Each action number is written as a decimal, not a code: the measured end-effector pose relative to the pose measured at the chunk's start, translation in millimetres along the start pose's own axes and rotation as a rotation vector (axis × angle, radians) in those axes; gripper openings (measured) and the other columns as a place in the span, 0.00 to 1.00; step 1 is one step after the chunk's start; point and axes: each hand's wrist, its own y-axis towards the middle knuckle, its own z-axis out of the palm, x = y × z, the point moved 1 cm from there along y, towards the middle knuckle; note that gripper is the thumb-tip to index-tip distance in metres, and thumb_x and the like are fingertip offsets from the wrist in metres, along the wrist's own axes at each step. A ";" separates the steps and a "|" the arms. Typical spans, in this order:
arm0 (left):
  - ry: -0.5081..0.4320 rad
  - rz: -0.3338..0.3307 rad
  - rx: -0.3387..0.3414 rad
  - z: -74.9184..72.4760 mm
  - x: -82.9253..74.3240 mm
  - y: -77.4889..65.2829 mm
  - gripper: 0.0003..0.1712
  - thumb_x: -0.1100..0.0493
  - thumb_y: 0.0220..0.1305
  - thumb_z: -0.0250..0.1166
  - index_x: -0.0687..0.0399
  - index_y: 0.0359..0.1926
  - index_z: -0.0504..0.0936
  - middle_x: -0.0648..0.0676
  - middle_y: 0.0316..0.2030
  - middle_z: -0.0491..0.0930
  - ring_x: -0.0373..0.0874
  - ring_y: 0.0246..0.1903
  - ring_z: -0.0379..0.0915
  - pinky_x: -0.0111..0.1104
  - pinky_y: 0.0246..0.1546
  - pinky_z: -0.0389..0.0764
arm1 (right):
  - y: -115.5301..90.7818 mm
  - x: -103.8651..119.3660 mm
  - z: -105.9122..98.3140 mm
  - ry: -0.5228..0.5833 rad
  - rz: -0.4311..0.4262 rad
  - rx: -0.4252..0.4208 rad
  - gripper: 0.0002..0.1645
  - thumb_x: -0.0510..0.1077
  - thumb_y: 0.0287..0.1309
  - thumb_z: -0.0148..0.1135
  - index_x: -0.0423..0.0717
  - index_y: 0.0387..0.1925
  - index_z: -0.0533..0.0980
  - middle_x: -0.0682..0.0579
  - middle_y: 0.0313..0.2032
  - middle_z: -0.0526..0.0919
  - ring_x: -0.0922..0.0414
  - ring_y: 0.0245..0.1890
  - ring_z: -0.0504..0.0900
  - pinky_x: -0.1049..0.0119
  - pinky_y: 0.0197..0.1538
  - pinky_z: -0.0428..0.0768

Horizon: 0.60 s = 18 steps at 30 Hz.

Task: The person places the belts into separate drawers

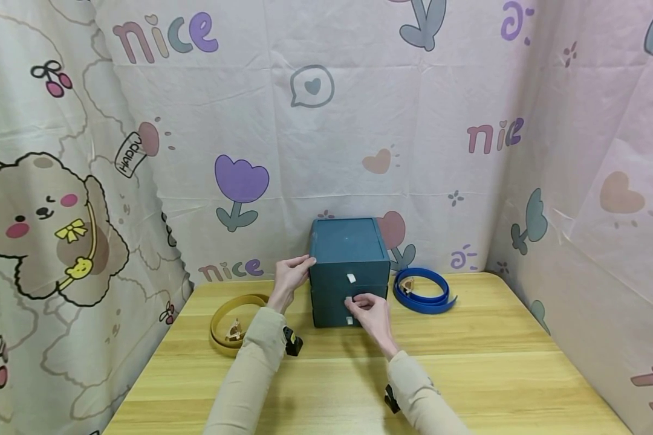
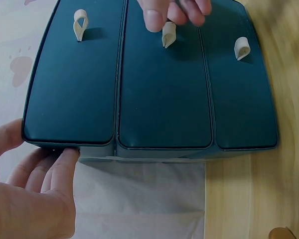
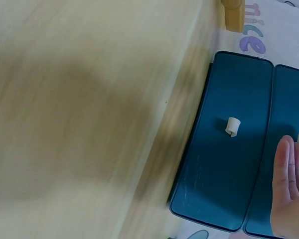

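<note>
A dark teal box of stacked drawers (image 1: 350, 241) stands at the back of the table, its drawer fronts flush and each bearing a white pull tab. My left hand (image 1: 291, 278) grips the box's upper left corner; in the left wrist view the thumb lies at the top edge and the fingers against the side. My right hand (image 1: 372, 314) is at the middle drawer, fingertips beside its pull tab (image 2: 168, 36). In the right wrist view those fingers (image 3: 291, 167) look fairly straight. The top pull tab (image 1: 350, 278) and bottom pull tab (image 1: 350, 321) are untouched.
A coiled yellow belt (image 1: 217, 323) with a gold buckle lies left of the box, partly behind my left sleeve. To the right sits a coiled blue belt (image 1: 424, 307). Printed cloth (image 1: 326, 139) hangs behind and along both sides of the wooden table (image 1: 495, 362).
</note>
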 end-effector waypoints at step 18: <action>0.002 0.000 -0.002 -0.6 0.6 0.6 0.24 0.57 0.66 0.68 0.63 0.61 0.81 0.66 0.64 0.77 0.57 0.64 0.75 0.46 0.62 0.78 | 1.1 -3.5 7.3 -0.017 0.016 0.008 0.12 0.47 0.53 0.76 0.42 0.32 0.85 0.46 0.28 0.90 0.62 0.26 0.84 0.73 0.29 0.79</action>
